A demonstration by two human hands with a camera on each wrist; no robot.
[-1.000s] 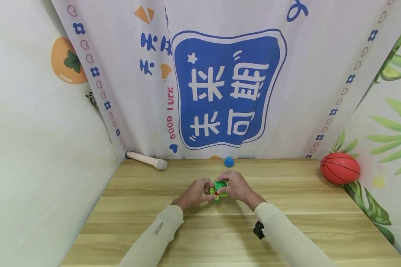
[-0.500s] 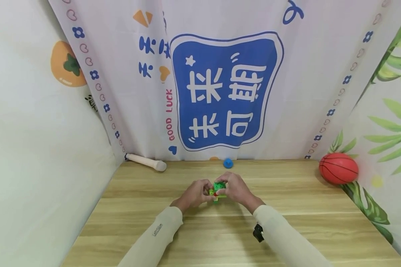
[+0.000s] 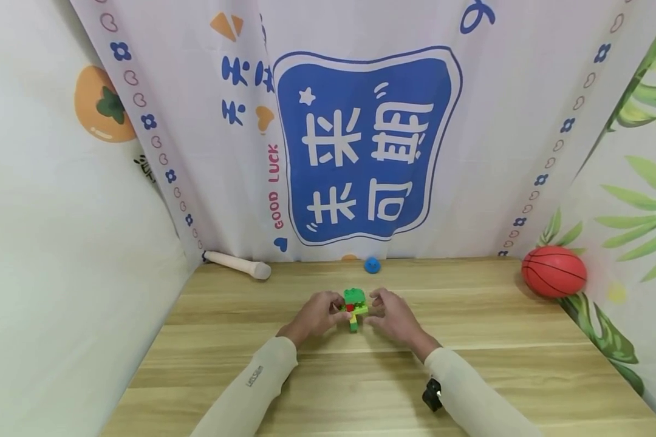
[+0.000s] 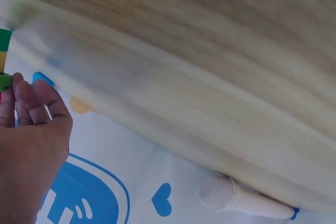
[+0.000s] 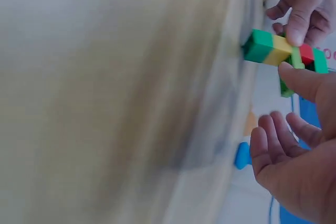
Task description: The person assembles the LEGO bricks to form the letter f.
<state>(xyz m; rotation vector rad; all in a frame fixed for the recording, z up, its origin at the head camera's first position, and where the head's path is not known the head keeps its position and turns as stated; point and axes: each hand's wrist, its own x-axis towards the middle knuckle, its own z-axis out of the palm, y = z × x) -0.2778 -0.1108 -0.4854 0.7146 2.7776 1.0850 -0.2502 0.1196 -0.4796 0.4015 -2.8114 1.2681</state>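
A small figure of toy building blocks (image 3: 354, 296) stands upright on the table, with green on top, a red block and light green pieces in the middle, and yellow and green below. My left hand (image 3: 318, 314) pinches its left side; in the right wrist view the left thumb (image 5: 297, 27) lies on the light green piece. Only the figure's edge, a green block (image 4: 4, 40), shows in the left wrist view. At the figure's right side my right hand (image 3: 396, 317) is spread and holds nothing. Its thumb (image 5: 300, 80) is close to the light green piece; whether they touch I cannot tell.
A white toy microphone (image 3: 237, 264) lies at the table's back left. Near the back edge sits a small blue round object (image 3: 372, 265). A red basketball-patterned ball (image 3: 554, 271) is at the back right. Printed cloth (image 3: 470, 200) hangs behind the wooden table (image 3: 361, 388).
My right hand has let go of the blocks and drawn back slightly to the right, its fingers opening. The top green block now shows more fully. My left hand keeps its hold.
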